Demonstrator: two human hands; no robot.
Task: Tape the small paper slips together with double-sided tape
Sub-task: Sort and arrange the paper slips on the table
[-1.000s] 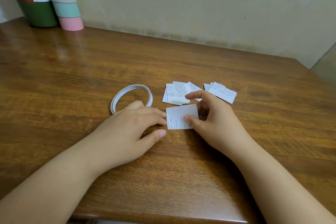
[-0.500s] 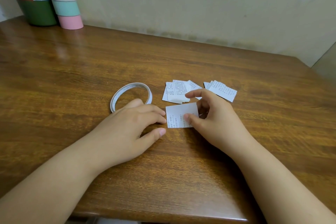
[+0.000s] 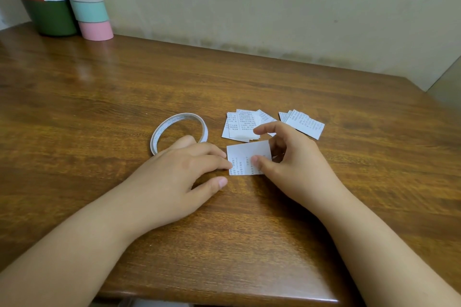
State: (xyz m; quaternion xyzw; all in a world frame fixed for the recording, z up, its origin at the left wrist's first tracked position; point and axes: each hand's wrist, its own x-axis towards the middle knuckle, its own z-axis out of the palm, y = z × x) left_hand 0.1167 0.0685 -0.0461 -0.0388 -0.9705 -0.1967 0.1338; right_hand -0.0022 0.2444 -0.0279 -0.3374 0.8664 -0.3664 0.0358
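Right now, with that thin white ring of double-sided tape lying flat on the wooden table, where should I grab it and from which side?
Pinch the thin white tape ring across its band on the far-left arc, coming from above. It lies flat with an open centre, and the left hand covers its near edge.

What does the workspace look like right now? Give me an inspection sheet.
Surface: wooden table, glossy.
Job's things: paper slip flat between both hands; two slip piles behind it; tape roll lying flat.
Clutter: green canister, pastel stacked cylinder, far left corner.
Grippers: left hand fingertips touch the slip's left edge; right hand pinches its right side.
Cables: nothing seen.
Surroundings: plain wall behind.
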